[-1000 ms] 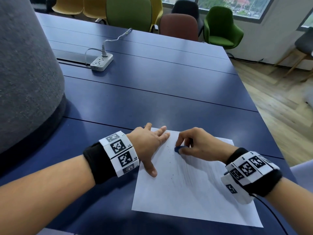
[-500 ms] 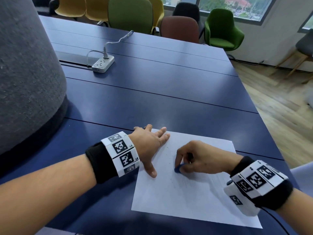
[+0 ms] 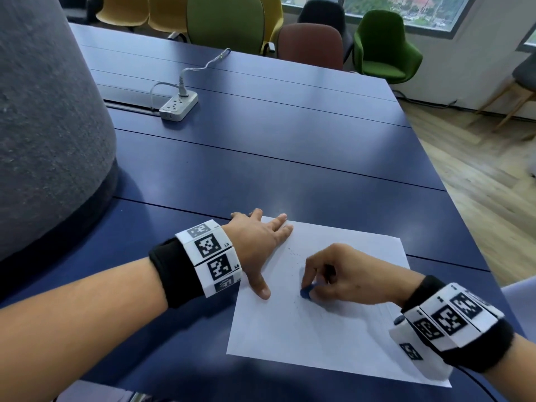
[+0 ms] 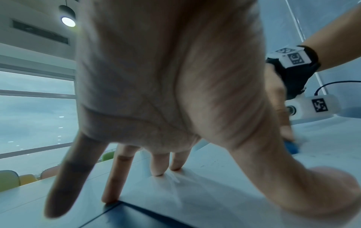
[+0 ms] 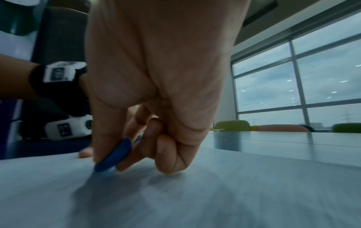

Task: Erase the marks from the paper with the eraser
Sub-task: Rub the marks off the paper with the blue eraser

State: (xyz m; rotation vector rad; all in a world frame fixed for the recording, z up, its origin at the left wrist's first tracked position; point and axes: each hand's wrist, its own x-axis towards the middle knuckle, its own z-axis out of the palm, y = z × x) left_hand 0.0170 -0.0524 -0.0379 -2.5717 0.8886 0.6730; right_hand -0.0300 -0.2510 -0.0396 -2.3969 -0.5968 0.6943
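A white sheet of paper (image 3: 333,338) lies on the dark blue table (image 3: 275,158) near its front edge. Faint grey pencil marks and dark crumbs (image 3: 293,253) show on its upper middle. My right hand (image 3: 316,285) pinches a small blue eraser (image 3: 306,293) between thumb and forefinger and presses its tip onto the paper. The same eraser (image 5: 115,155) shows in the right wrist view, tilted with its lower end on the sheet. My left hand (image 3: 261,245) lies flat with spread straight fingers on the paper's upper left corner, its fingertips (image 4: 156,172) on the sheet.
A large grey fabric-covered body (image 3: 43,111) stands on the left of the table. A white power strip (image 3: 178,107) with a plugged cable lies farther back. Coloured chairs (image 3: 383,47) line the far side. The table's right edge drops to a wooden floor (image 3: 478,175).
My right hand has drawn the eraser down the paper towards me, from near the top edge to the sheet's middle. The left hand has stayed in place on the corner.
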